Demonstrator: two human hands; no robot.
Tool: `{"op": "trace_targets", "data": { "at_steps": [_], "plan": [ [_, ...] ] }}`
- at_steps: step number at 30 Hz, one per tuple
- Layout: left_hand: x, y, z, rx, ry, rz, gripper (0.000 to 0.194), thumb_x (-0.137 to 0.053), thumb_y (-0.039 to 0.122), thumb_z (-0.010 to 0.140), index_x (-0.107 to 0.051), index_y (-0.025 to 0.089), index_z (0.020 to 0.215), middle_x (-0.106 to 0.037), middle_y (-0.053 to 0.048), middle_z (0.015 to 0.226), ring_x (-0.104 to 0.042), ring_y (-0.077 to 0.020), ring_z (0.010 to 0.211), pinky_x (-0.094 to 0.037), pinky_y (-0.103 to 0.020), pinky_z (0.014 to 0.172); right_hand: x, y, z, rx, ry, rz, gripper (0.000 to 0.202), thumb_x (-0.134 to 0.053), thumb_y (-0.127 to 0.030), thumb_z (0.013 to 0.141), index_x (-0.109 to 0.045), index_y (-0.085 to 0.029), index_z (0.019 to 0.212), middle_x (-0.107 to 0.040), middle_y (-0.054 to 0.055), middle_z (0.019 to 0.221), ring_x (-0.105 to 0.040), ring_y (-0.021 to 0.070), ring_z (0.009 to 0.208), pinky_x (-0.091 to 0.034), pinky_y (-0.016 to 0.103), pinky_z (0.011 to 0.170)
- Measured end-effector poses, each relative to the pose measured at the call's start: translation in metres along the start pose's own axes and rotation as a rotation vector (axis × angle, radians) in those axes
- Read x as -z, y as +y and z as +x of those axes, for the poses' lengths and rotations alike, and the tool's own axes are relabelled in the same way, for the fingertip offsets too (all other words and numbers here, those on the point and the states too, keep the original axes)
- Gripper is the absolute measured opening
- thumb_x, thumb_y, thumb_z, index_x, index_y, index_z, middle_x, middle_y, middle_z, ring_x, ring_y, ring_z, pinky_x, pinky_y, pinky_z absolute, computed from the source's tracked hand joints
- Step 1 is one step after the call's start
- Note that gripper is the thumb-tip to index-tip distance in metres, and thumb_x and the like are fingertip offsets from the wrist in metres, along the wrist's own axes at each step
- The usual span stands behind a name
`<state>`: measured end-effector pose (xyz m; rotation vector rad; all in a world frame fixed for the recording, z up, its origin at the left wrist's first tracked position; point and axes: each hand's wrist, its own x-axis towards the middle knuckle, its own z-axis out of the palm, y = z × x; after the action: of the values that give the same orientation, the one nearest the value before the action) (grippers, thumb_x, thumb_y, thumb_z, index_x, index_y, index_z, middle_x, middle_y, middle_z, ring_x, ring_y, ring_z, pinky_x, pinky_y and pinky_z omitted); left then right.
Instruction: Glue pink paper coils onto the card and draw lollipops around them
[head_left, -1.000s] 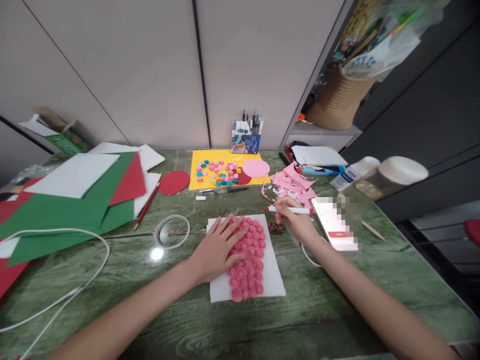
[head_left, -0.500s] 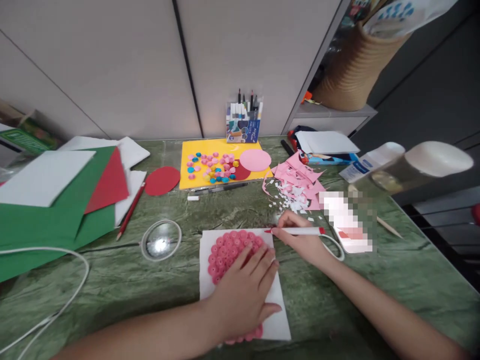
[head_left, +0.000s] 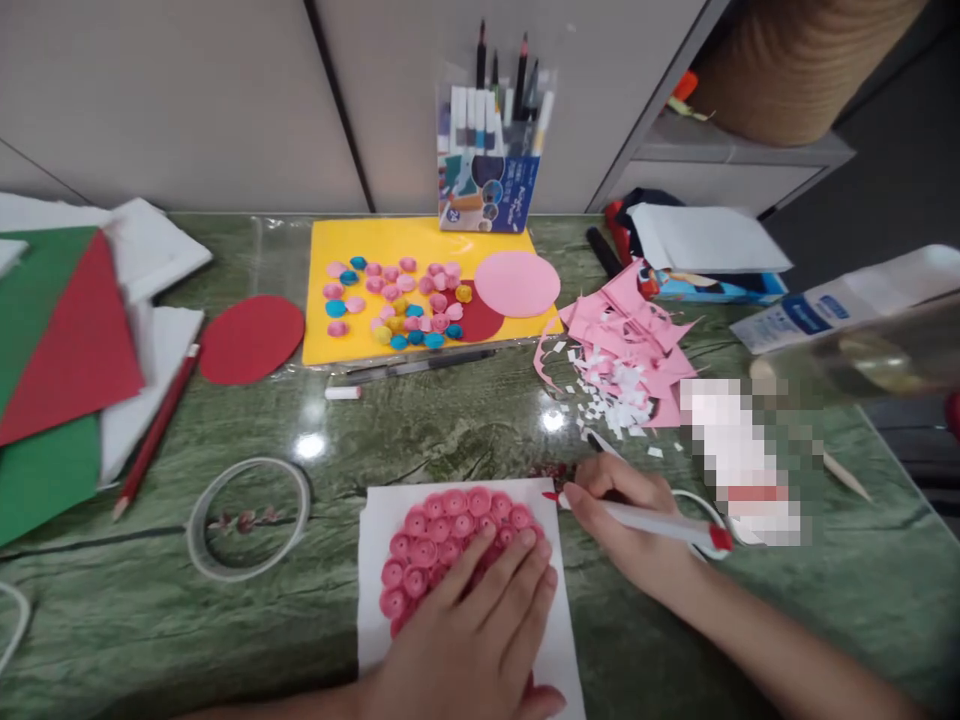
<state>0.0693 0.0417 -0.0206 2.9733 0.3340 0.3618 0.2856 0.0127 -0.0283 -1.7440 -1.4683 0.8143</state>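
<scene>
Right hand (head_left: 628, 508), gripping the slim white red-tipped marker (head_left: 660, 522), now comes to the one-o'clock corner of the white paper sheet (head_left: 381, 512) at six o'clock, seemingly within marking reach, while open left hand (head_left: 480, 630) covers round pink paper coils (head_left: 439, 527).

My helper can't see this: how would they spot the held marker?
On the green table lies a white sheet bearing pink coils. At its far right corner, the right hand holds the marker: white with red ends, unlike the dark pen beyond.

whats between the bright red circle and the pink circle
Head view: small pink, blue and yellow pieces on the yellow sheet, plus a darker red circle.
</scene>
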Motion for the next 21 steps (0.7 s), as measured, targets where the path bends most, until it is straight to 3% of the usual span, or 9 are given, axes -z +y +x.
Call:
{"op": "trace_targets", "data": {
  "at_steps": [8, 21],
  "plan": [
    [-0.007, -0.001, 0.002, 0.005, 0.084, 0.018, 0.051, -0.039, 0.052, 0.088, -0.060, 0.014, 0.116, -0.059, -0.007, 0.123, -0.043, -0.0244, 0.122, -0.009, -0.045, 0.113, 0.000, -0.010, 0.004, 0.057, -0.005, -0.054, 0.027, -0.055, -0.023, 0.082, -0.038, -0.021, 0.061, -0.040, -0.006, 0.051, -0.038, 0.0077, 0.044, -0.031, 0.023, 0.045],
    [-0.008, -0.001, 0.001, -0.008, 0.059, 0.028, 0.050, -0.039, 0.051, 0.089, -0.059, 0.015, 0.117, -0.057, -0.007, 0.126, -0.038, -0.0257, 0.126, -0.010, -0.047, 0.113, -0.001, -0.017, 0.011, 0.157, 0.036, -0.071, 0.026, -0.056, -0.018, 0.080, -0.039, -0.021, 0.061, -0.040, -0.006, 0.049, -0.039, 0.0065, 0.042, -0.032, 0.021, 0.041]
  ]
}}
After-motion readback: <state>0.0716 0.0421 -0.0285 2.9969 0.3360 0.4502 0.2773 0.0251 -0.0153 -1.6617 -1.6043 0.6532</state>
